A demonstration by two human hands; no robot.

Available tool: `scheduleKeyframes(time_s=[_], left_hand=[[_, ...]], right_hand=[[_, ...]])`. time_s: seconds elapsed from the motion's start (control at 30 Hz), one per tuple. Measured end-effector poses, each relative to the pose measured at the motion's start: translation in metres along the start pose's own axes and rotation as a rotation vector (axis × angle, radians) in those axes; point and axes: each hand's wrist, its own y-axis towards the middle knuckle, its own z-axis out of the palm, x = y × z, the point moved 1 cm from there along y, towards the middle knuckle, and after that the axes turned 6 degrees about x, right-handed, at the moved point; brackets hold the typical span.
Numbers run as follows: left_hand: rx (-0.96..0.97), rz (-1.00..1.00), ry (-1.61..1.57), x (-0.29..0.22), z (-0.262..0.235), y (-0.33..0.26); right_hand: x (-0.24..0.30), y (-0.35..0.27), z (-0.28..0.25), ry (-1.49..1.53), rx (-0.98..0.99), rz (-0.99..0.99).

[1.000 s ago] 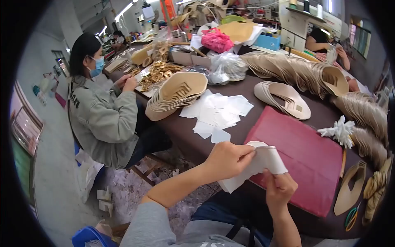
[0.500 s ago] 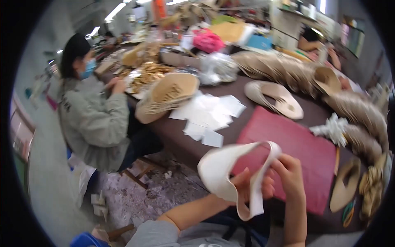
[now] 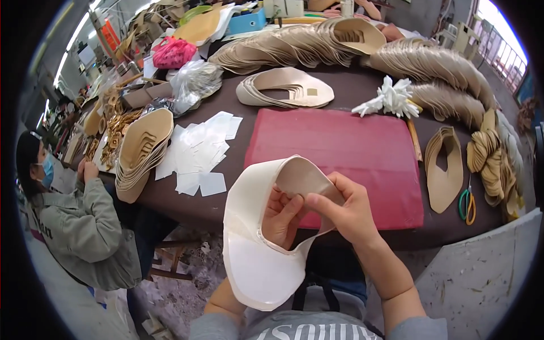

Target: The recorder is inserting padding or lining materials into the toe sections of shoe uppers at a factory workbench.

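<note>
A white shoe upper (image 3: pixel 262 271) is held up in front of my body, its toe part pointing down toward me and its opening facing up. My left hand (image 3: pixel 281 220) shows through that opening, with fingers curled and thumb against the upper's inner side. The right hand (image 3: pixel 347 208) pinches the back edge of the upper, its thumb close to the left thumb. Behind the upper lies a red mat (image 3: pixel 345 147) on the dark brown table. What the left fingers press on the outer side is hidden.
White square pieces (image 3: pixel 199 148) lie left of the mat, beside nested tan uppers (image 3: pixel 139 150). More uppers (image 3: pixel 306 89) and a white frilly bundle (image 3: pixel 388 97) lie beyond it. Scissors (image 3: pixel 467 204) and a tan upper (image 3: pixel 445 170) are at right. A masked co-worker (image 3: pixel 85 226) sits left.
The view has swung right, so the table and co-worker appear further left. The white upper is turned, its toe now pointing down toward me. Both hands have come together at its back edge.
</note>
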Motion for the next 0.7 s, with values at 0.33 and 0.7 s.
scheduleKeyframes(time_s=[0.33, 0.7], left_hand=[[0.048, -0.042, -0.015, 0.007, -0.016, 0.012], [0.068, -0.115, -0.033, 0.013, -0.012, 0.032]], right_hand=[[0.003, 0.022, -0.025, 0.615, 0.025, 0.378], [-0.011, 0.040, -0.053, 0.223, 0.088, 0.267]])
